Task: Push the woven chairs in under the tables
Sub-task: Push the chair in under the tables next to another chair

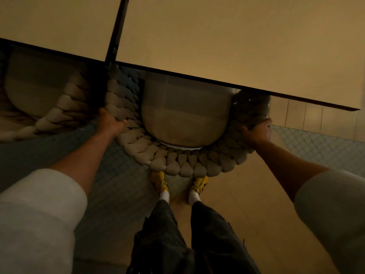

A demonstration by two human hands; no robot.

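While left hand [110, 120] and right hand [258, 129] grip one woven chair [177, 165] rim, second chair [59, 107] beside; two tables [237, 46] above.

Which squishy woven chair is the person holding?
The middle woven chair: the left hand and right hand grip its braided rim. The other chair, far left, is untouched.

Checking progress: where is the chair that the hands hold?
Centre of the head view: the woven chair sits partly under the right table, left hand and right hand gripping its braided rim.
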